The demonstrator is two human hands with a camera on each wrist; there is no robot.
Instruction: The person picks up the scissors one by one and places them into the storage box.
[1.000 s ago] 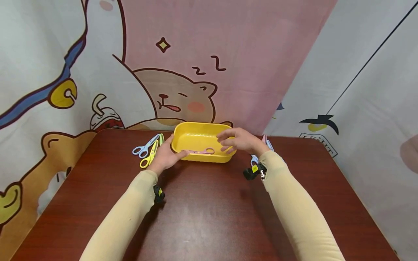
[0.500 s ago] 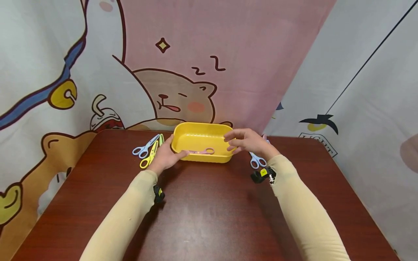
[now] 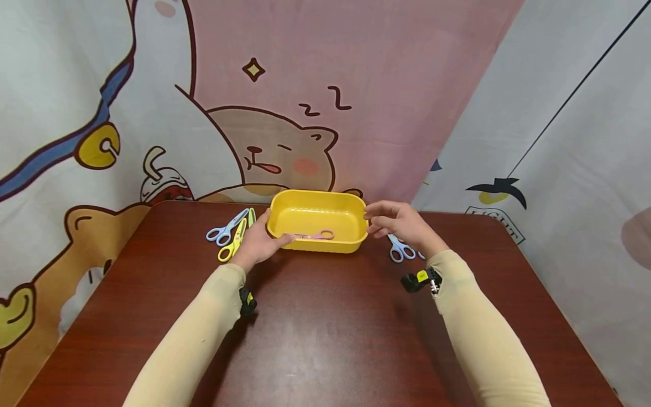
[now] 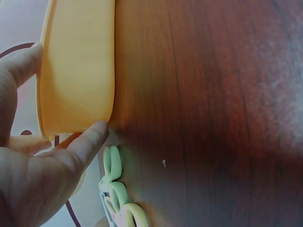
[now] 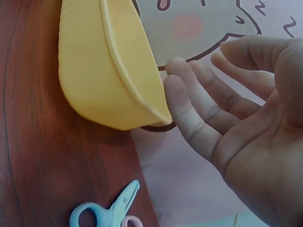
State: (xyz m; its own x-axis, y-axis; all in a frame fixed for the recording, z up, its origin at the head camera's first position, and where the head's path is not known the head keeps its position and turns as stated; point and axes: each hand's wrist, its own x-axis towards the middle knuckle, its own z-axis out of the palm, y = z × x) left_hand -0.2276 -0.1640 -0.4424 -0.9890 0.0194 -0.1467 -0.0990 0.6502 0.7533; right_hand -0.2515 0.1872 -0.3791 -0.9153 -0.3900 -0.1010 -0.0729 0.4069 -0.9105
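Observation:
A yellow tub [image 3: 325, 247] stands at the far middle of the brown table [image 3: 325, 339], with pink scissors [image 3: 316, 236] lying inside it. My left hand [image 3: 256, 243] grips the tub's front left corner, thumb over the rim. In the left wrist view the thumb and a finger of that left hand [image 4: 33, 179] press opposite sides of the tub [image 4: 75, 71]. My right hand [image 3: 402, 225] hovers empty just right of the tub with fingers relaxed, above blue scissors [image 3: 400, 251]. The right wrist view shows the right hand's [image 5: 246, 123] palm beside the tub [image 5: 99, 80].
Blue scissors [image 3: 226, 227], yellow scissors [image 3: 233, 244] and green scissors [image 3: 251, 216] lie left of the tub. A pink handle [image 5: 130, 221] shows beside the blue scissors [image 5: 109, 213] on the right. A cartoon curtain [image 3: 305, 102] hangs close behind the table.
My right hand has drawn back to the right, from over the tub to just past its right end, uncovering the blue scissors. The left hand and the tub have stayed put.

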